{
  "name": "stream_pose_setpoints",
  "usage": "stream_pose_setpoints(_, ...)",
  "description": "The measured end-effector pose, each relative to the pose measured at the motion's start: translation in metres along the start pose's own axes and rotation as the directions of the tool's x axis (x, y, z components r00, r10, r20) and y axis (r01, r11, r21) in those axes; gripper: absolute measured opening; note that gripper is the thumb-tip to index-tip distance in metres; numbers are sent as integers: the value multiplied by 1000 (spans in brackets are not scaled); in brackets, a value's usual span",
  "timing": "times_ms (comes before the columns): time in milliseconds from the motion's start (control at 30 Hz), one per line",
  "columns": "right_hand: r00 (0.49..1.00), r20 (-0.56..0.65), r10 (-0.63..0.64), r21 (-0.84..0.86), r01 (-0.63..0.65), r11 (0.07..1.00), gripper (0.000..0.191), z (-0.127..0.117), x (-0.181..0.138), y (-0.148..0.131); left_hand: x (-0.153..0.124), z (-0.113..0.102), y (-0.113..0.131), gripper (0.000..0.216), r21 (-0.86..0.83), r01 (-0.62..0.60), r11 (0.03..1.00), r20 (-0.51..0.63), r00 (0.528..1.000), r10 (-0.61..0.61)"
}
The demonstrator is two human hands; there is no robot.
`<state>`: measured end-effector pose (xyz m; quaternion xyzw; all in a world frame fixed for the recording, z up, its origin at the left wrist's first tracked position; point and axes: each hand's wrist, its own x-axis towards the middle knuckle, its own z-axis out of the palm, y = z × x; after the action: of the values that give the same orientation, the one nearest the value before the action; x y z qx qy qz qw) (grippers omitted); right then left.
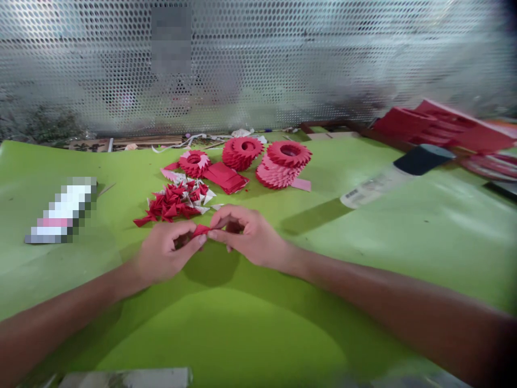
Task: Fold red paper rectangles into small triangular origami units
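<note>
Most of the lower frame is being filled by a smooth green tabletop (226, 334), catching a pale sheen toward the right. Across the upper frame, a perforated panel (262, 70) is standing behind it. Two bare forearms (383, 285) are slanting in from the lower left and lower right, converging near the centre. At centre right, a dark-capped bottle (369, 187) is showing.

The left hand (161, 250) and right hand (252, 237) are facing each other, fingers curling and thumbs pointing inward. Just above the left hand, a heap of folded pieces (173, 202) is lying; beyond it, pleated paper rings (242, 159) are resting. Near the frame's centre, both hands are pinching one small red folded piece (201, 230) between thumbs and fingertips.
</note>
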<state>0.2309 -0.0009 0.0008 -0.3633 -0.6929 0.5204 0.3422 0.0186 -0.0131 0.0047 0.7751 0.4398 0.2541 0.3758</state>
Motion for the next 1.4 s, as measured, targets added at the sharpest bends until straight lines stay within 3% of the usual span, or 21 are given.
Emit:
stream_pose_setpoints(133,996,75,-38,-267,56,962,20,1,-3,2,1,-2,-3,36,-44,13,999,21,1000,-12)
stream_pose_setpoints(233,985,90,-148,-412,172,895,23,2,-5,2,2,-3,-4,38,-12,6,1000,50,999,-6)
stream_pose_setpoints(367,961,59,-269,-476,264,839,21,2,-7,0,1,-2,-2,38,39,-25,999,70,997,22)
stream_pose_setpoints(767,928,101,-359,-609,343,715,25,1,-8,4,-1,-2,-3,37,113,-19,993,131,991,4)
stream_pose_setpoints(1033,933,246,-262,-538,356,764,33,0,-10,-2,-3,0,-8,39,105,-13,994,157,988,-4)
stream_pose_setpoints(1200,974,182,-135,-547,214,809,37,-1,-8,-6,-3,-2,-9,43,135,-55,989,167,986,32)
stream_pose_setpoints(1400,953,295,-67,-507,216,835,33,-1,-9,-11,-5,-3,-10,44,141,-34,989,236,972,0)
